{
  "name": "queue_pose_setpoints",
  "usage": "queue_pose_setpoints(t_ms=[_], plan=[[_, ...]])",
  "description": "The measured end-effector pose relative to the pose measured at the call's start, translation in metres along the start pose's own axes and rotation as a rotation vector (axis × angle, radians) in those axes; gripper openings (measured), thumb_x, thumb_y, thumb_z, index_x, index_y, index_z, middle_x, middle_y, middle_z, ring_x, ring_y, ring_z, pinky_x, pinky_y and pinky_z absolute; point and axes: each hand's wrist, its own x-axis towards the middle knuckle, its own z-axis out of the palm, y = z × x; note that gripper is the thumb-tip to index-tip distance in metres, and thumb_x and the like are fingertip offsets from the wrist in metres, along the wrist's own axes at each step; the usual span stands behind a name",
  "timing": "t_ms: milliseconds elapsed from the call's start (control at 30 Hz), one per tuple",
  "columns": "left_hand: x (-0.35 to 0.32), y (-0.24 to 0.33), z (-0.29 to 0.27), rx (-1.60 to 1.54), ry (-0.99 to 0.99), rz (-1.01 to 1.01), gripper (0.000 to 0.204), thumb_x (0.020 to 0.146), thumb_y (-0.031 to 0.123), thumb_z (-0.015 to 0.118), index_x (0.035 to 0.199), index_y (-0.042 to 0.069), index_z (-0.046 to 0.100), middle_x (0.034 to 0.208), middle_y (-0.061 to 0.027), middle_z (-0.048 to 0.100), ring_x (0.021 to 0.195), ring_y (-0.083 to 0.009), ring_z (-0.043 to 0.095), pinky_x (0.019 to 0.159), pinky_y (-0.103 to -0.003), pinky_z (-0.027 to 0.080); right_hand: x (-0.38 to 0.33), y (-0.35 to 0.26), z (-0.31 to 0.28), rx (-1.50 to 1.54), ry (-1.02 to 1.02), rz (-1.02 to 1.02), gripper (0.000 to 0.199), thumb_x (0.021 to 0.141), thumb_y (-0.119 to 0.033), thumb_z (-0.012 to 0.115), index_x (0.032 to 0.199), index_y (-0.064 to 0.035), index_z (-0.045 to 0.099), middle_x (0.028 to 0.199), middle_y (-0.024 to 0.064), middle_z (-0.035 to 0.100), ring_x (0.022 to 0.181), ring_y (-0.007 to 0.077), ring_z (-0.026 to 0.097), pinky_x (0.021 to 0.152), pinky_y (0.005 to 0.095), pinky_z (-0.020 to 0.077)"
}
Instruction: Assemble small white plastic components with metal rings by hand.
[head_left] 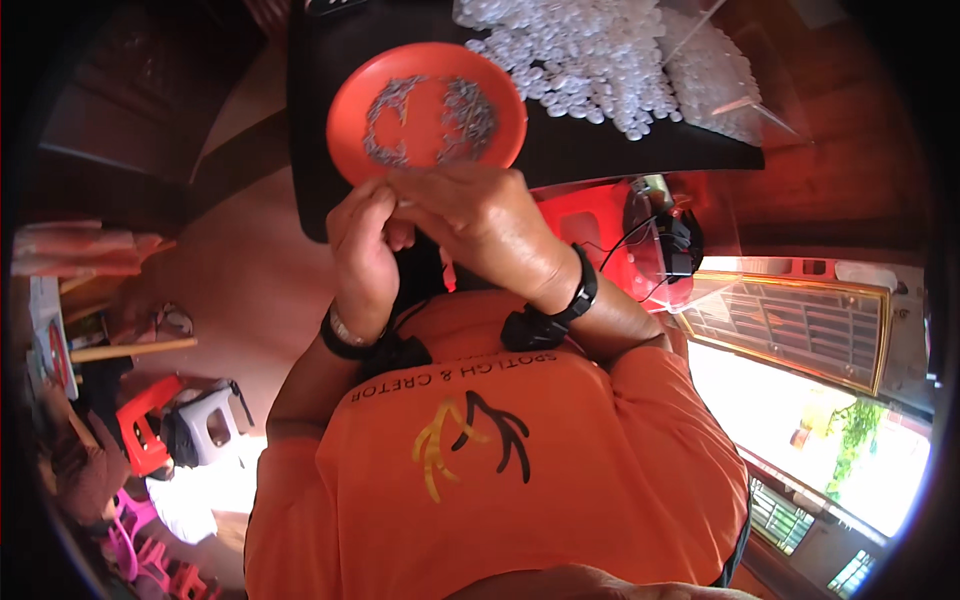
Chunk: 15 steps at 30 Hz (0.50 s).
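Observation:
Both hands meet at the near rim of a round orange plate [345,125]. On the plate lie small silvery metal pieces [465,115], spread in a loose ring with the most on the right side. My left hand [362,250] is closed, fingers bent toward the other hand. My right hand [480,215] reaches in from the right with its fingers pressed together against the left fingertips. Whatever they pinch is hidden or too small to make out. Each wrist wears a black strap with a dark device.
A heap of clear, shiny flat pieces [580,60] covers the back right of the black table [640,155], beside a filled clear bag [710,85]. Red plastic furniture [590,225] and a dark device with cables [680,235] sit to the right. Stools [205,420] stand at left.

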Motion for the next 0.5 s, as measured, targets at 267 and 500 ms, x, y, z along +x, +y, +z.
queue_pose_setpoints(t_ms=[267, 500], plan=[[0.004, 0.005, -0.004, -0.012, -0.064, 0.061, 0.023, 0.09, 0.015, 0.042, 0.086, -0.001, 0.058, 0.069, -0.0013, 0.054, 0.057, -0.0063, 0.046, 0.053, -0.021, 0.035, 0.004, -0.002, 0.01, -0.007, 0.09, -0.082, 0.028, 0.076, -0.011, 0.068, 0.103, -0.0047, 0.061, 0.077, 0.0082, 0.062, 0.063, 0.0254, 0.062, 0.055, 0.0328, 0.0498], [0.003, 0.005, -0.008, 0.044, -0.126, -0.03, 0.026, 0.092, 0.016, 0.039, 0.095, -0.004, 0.055, 0.07, -0.004, 0.056, 0.056, -0.0078, 0.046, 0.053, -0.021, 0.035, 0.001, -0.002, 0.007, -0.009, 0.062, -0.005, 0.028, 0.076, -0.012, 0.069, 0.102, -0.0041, 0.061, 0.073, 0.0071, 0.061, 0.064, 0.0232, 0.062, 0.055, 0.0316, 0.0497]])
